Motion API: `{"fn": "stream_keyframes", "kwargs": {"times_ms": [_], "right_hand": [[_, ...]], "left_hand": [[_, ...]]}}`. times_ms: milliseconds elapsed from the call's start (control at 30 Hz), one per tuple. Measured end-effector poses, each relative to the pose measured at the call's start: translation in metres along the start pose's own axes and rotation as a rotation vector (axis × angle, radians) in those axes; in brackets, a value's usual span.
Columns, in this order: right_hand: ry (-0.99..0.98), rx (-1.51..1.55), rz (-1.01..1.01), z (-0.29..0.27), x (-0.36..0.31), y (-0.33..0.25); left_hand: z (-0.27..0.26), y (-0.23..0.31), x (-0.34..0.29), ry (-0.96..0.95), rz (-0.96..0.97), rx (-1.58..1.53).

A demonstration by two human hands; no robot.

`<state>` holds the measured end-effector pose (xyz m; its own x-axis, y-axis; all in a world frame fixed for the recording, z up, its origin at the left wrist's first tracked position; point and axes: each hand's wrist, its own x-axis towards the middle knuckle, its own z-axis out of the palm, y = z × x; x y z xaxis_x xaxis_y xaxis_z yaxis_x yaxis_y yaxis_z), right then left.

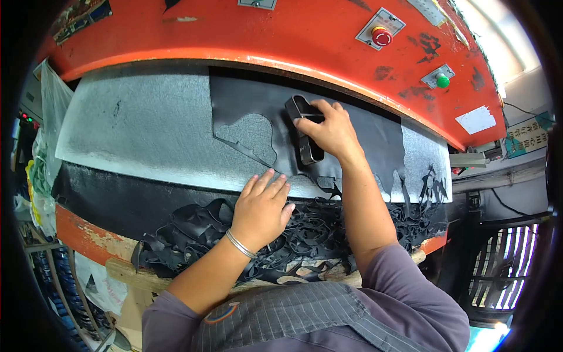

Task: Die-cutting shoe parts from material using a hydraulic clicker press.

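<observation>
A sheet of black leather-like material (363, 129) lies on the pale grey cutting board (141, 117). One rounded piece is cut out of its left part, and the board shows through the gap. On the sheet stands a dark metal cutting die (304, 141), a long hollow outline with a crossbar. My right hand (335, 130) grips the die by its upper part, fingers closed around the bar and wall. My left hand (262, 205) rests flat, fingers spread, at the sheet's lower edge near the cut-out. A metal bangle circles the left wrist.
Tangled black scraps (305, 234) heap along the near edge. Beyond the board spans the orange-red press beam (234, 35), with a red stop button (382, 37) and a green button (442, 81). A clear plastic bag (54, 105) hangs at the left.
</observation>
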<state>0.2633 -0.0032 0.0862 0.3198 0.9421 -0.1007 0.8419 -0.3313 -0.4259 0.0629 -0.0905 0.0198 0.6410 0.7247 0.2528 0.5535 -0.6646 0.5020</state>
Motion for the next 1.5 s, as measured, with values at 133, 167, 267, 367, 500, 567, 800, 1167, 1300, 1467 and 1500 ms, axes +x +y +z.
{"fn": "stream_keyframes", "kwargs": {"times_ms": [133,167,267,367,500,567,800,1167,1300,1467,1500], "right_hand": [[0.056,-0.129,0.026,0.022,-0.018,0.005],[0.086,-0.029,0.01,0.024,-0.02,0.011],[0.123,0.086,-0.205,0.032,-0.035,0.05],[0.103,0.056,-0.426,0.039,-0.055,0.078],[0.202,0.103,-0.465,0.051,-0.051,0.08],[0.178,0.124,-0.485,0.053,-0.052,0.077],[0.164,0.084,-0.615,0.052,-0.046,0.073],[0.201,-0.028,-0.624,0.056,-0.048,0.076],[0.157,-0.032,-0.602,0.046,-0.057,0.073],[0.457,0.328,-0.499,0.013,-0.064,0.097],[0.656,0.531,-0.423,-0.013,-0.06,0.107]], "left_hand": [[0.005,-0.001,0.001,0.061,-0.013,-0.06],[0.006,-0.001,0.001,0.075,-0.018,-0.092],[0.006,-0.001,-0.003,0.09,-0.045,-0.151],[0.005,0.005,-0.001,0.098,-0.075,-0.201],[0.013,0.013,-0.003,0.055,-0.071,-0.162],[0.016,0.014,-0.005,0.052,-0.09,-0.199],[0.021,0.012,-0.003,0.067,-0.11,-0.262],[0.018,0.013,-0.003,0.079,-0.13,-0.29],[0.01,0.019,-0.006,0.074,-0.137,-0.286],[-0.022,0.012,0.004,0.201,-0.434,-0.551],[-0.049,0.019,0.019,0.204,-0.484,-0.582]]}}
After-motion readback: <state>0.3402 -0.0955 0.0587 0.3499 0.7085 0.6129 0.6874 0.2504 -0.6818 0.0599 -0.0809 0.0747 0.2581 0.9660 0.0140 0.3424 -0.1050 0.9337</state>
